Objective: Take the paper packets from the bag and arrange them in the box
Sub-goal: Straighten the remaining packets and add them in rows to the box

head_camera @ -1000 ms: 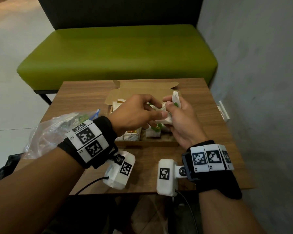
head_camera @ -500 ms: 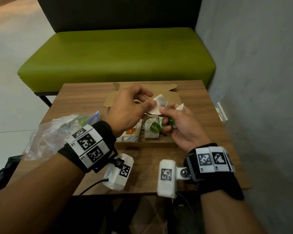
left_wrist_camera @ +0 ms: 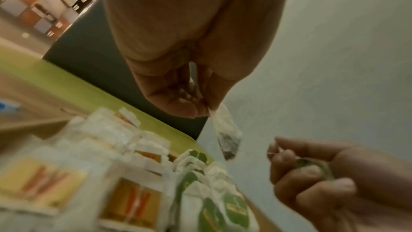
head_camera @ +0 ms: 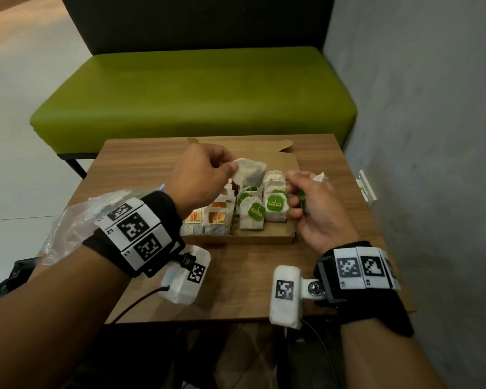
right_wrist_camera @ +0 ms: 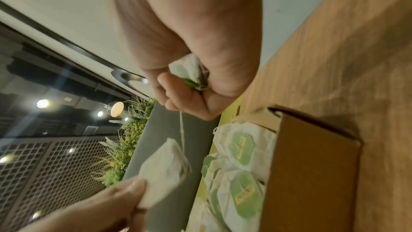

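Risk: thin string (right_wrist_camera: 181, 128) ran between the two hands; pulling apart could probably snap it or tear the bag, or snag packets standing in the box (head_camera: 264, 239). Left hand (head_camera: 201, 175) pinched a white tea bag (head_camera: 250, 174) by its corner, above the box's far half. Right hand (head_camera: 310, 202) was fisted around a crumpled packet (right_wrist_camera: 189, 70) with green tag, over the box's right edge. Plastic bag (head_camera: 76, 220) lay left of the box.

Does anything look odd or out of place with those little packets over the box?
Yes. The tea bag pinched by the left hand above the box trails a thin string to the right hand, which clutches another packet. The two look tangled, unlike the neat rows below.
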Demonstrator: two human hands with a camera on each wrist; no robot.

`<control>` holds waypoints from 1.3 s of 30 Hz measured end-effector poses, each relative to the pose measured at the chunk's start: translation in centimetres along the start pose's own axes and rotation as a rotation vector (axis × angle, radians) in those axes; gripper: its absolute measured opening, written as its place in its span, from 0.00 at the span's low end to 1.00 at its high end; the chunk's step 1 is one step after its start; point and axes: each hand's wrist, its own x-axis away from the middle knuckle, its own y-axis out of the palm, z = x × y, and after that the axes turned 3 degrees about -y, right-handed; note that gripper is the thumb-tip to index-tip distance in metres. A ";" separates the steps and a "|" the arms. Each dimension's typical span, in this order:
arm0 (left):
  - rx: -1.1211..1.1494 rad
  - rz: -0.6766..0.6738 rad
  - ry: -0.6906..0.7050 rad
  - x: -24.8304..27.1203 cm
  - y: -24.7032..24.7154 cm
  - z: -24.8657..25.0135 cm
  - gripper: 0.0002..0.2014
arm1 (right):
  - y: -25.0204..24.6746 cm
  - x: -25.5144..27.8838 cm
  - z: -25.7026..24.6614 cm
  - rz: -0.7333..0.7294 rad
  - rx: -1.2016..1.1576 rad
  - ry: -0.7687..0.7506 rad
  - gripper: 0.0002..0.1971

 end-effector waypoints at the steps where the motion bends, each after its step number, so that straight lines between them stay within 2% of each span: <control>1: -0.088 -0.011 0.044 -0.1 -0.2 -0.2 0.07 | -0.2 0.0 -0.2 0.012 -0.035 -0.009 0.06; 4: -0.352 -0.145 0.170 -0.3 -0.4 -0.5 0.08 | -0.6 -0.1 -0.4 0.048 -0.103 -0.011 0.11; 6: -0.476 -0.262 0.239 -0.1 -0.1 -0.5 0.08 | -0.5 0.0 -0.4 0.054 -0.116 -0.005 0.13; 8: -0.570 -0.325 0.306 0.1 0.3 -0.4 0.07 | -0.2 0.0 -0.4 0.040 -0.144 0.006 0.15; 12: -0.674 -0.359 0.364 -0.1 1.3 -0.3 0.05 | 0.1 0.2 -0.5 -0.031 -0.252 0.036 0.17; 16: -0.740 -0.349 0.388 -0.3 2.3 -0.5 0.08 | 0.6 0.4 -0.7 -0.088 -0.323 0.067 0.18; 18: -0.686 -0.255 0.400 -0.4 2.6 -0.8 0.11 | 0.7 0.4 -0.7 -0.094 -0.331 0.075 0.20; 21: -0.425 -0.016 0.401 -0.3 2.3 -0.3 0.10 | 0.7 0.2 -0.5 -0.092 -0.310 0.088 0.22; 22: -0.358 0.018 0.400 0.0 2.3 0.2 0.10 | 0.7 0.3 -0.4 -0.097 -0.309 0.089 0.23; 24: -0.281 -0.027 0.357 0.4 2.3 1.2 0.11 | 1.1 0.5 -0.5 -0.134 -0.315 0.087 0.22; 26: -0.261 -0.109 0.259 0.6 2.7 1.7 0.12 | 1.3 0.6 -0.4 -0.178 -0.345 0.089 0.23; 28: -0.255 -0.126 0.208 0.8 3.2 1.6 0.14 | 1.4 0.7 -0.2 -0.193 -0.359 0.092 0.23; 32: -0.241 -0.024 0.329 1.1 3.5 1.9 0.15 | 1.3 0.4 0.1 -0.230 -0.342 0.103 0.29; 34: -0.219 -0.081 0.342 0.8 3.5 2.1 0.20 | 1.2 0.3 0.2 -0.263 -0.349 0.119 0.30; 36: -0.304 -0.164 0.320 0.3 3.6 2.3 0.22 | 1.3 0.4 0.2 -0.317 -0.333 0.112 0.32; 39: -0.375 -0.215 0.277 -0.4 3.5 2.9 0.16 | 1.4 0.5 0.4 -0.348 -0.262 0.108 0.35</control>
